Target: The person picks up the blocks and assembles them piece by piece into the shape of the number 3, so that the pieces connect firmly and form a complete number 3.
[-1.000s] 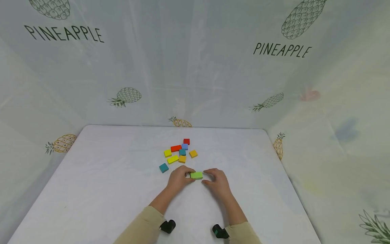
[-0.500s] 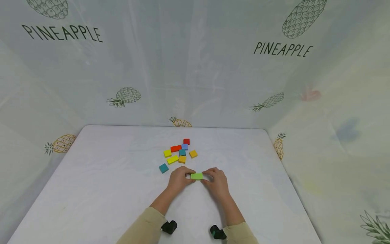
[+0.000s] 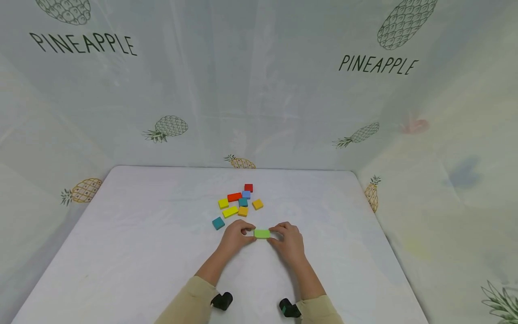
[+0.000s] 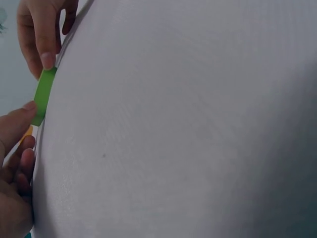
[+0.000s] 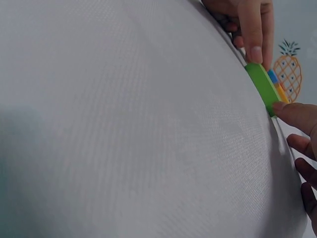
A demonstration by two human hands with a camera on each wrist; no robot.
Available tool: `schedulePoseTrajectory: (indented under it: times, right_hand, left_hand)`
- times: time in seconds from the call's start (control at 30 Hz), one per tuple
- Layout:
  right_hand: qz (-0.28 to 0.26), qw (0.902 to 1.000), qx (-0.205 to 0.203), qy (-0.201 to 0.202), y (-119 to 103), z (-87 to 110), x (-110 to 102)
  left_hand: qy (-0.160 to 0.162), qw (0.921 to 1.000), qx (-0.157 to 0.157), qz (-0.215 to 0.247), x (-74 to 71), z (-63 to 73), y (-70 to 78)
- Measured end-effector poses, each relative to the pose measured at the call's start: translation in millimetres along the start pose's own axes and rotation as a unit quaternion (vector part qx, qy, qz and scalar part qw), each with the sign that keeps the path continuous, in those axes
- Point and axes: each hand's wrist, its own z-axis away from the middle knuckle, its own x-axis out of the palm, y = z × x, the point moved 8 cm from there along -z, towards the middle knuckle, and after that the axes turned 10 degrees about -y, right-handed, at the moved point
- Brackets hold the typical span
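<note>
A light green rectangular block (image 3: 261,234) lies lengthwise between both hands on the white table. My left hand (image 3: 235,237) pinches its left end, thumb on the near side and index finger on the far side. At the opposite end, the right hand (image 3: 289,242) does the same with thumb and index finger. The left wrist view shows the green block (image 4: 44,96) with a thumb at each end. In the right wrist view the block (image 5: 262,88) stands close along the table surface, a thumb on either end of its near face.
Beyond the hands lie loose blocks: a teal one (image 3: 218,223), a long yellow one (image 3: 230,212), an orange one (image 3: 257,204), a long red one (image 3: 234,197), a blue one (image 3: 246,194) and several others. Black wrist devices (image 3: 222,301) sit at the sleeves. A pineapple-print cloth (image 3: 259,90) surrounds the table.
My right hand has closed in on the block's right end, where its fingertips stood apart before. The left fingertips have slid slightly outward along the block. The other blocks stay put.
</note>
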Motion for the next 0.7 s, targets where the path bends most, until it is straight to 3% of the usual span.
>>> schedulePoseTrajectory:
  times: [0.23,0.4,0.7]
  right_hand:
    - [0.006,0.9999,0.005,-0.009,-2,-0.3,0]
    - [-0.005,0.9993,0.005,-0.037,0,-2.7,-2]
    - [-0.138,0.9871,0.045,-0.067,12,-24.2,-11]
  left_hand:
    - [-0.001,0.9998,0.009,0.015,-2.3,3.8,1.9]
    - [-0.006,0.9997,0.009,0.021,-1.9,4.5,3.4]
    - [-0.011,0.9994,0.005,0.033,-0.5,2.9,1.6]
